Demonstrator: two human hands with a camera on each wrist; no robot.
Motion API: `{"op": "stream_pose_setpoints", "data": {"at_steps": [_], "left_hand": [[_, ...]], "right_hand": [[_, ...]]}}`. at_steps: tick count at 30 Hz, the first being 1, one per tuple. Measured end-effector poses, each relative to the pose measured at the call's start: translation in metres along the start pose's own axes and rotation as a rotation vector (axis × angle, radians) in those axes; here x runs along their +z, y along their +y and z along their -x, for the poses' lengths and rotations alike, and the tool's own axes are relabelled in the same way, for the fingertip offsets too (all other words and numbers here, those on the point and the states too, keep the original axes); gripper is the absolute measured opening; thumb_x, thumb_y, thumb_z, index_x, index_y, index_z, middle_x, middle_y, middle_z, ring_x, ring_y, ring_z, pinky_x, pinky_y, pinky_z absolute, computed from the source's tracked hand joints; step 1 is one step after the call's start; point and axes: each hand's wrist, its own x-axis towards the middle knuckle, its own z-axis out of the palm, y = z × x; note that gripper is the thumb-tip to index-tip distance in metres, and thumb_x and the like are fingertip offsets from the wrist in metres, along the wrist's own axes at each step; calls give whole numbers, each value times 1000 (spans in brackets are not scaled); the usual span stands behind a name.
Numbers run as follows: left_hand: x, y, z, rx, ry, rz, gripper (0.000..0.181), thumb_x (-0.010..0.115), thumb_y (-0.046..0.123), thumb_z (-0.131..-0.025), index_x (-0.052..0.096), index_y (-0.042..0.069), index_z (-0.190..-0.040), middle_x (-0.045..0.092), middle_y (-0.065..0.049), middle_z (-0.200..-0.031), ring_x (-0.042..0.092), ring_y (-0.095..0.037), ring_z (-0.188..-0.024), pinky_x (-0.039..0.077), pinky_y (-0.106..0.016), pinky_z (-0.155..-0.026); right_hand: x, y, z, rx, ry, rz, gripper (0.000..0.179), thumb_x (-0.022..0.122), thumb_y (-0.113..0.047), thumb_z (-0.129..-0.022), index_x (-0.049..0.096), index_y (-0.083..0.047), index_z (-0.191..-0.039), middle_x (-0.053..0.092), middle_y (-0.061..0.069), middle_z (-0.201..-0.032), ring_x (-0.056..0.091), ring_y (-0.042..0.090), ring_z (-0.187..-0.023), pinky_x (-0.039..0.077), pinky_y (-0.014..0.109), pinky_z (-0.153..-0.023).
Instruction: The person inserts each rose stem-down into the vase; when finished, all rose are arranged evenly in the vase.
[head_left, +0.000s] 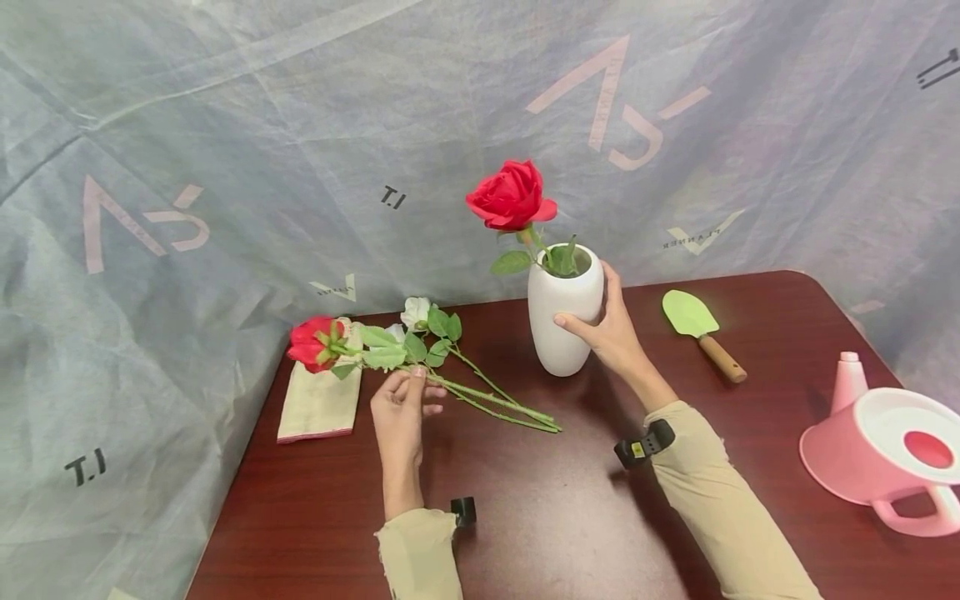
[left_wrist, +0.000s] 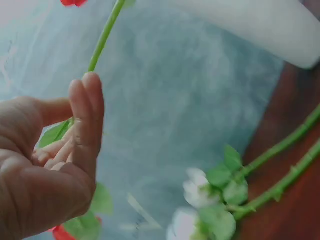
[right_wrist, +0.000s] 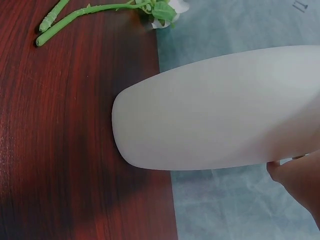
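Note:
My left hand [head_left: 401, 410] pinches the green stem [left_wrist: 106, 37] of a red rose [head_left: 315, 343] between thumb and fingers. Its bloom points left, over a folded cream cloth. Beside it lie white roses [head_left: 415, 313], their stems [head_left: 501, 410] reaching right across the table. With thumb in front and fingers round the far right side, my right hand [head_left: 611, 327] grips a white vase [head_left: 558, 333]. The vase stands on the table, and another red rose [head_left: 513, 196] leans left out of its mouth. In the right wrist view the vase body [right_wrist: 210, 112] hides most of the hand.
Right of the vase lies a small trowel [head_left: 690, 313] with a green blade and wooden handle. A pink watering can [head_left: 840, 442] stands at the table's right side. The cream cloth [head_left: 318, 408] lies near the left edge. A grey fabric backdrop [head_left: 300, 167] hangs behind the table.

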Motion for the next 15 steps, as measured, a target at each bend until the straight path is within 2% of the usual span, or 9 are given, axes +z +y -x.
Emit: {"op": "stream_pose_setpoints", "data": {"at_steps": [4,7,13,15], "left_hand": [[9,15,-9,113,65,62,30,61,18,-92,56,-12,-89,67,-10,-71,67,-21,-64,55,-32,-53],[17,26,-18,184,96,114,34,61,20,-91,55,-13,-91,66,-15,-74,68,-22,-67,55,-33,-58],[36,46,-38,261,86,181,27,61,18,-91,56,-9,-92,65,-18,-77,68,-25,-69,55,-32,-61],[43,51,-46,289,75,193,30,60,17,-92,55,-12,-94,64,-18,-78,67,-28,-70,55,-32,-61]], "right_hand": [[0,-1,1,2,0,4,93,76,-8,-76,14,-11,-146,34,14,-137,41,27,-118,33,48,-96],[0,-1,1,3,0,6,93,75,-8,-77,14,-10,-146,33,13,-138,41,27,-118,33,48,-96],[0,-2,1,-5,-1,10,93,75,-8,-77,13,-10,-146,33,13,-140,40,27,-119,33,48,-96],[0,-1,1,-7,1,7,93,75,-8,-77,14,-10,-146,33,13,-139,40,26,-119,33,47,-96]]}}
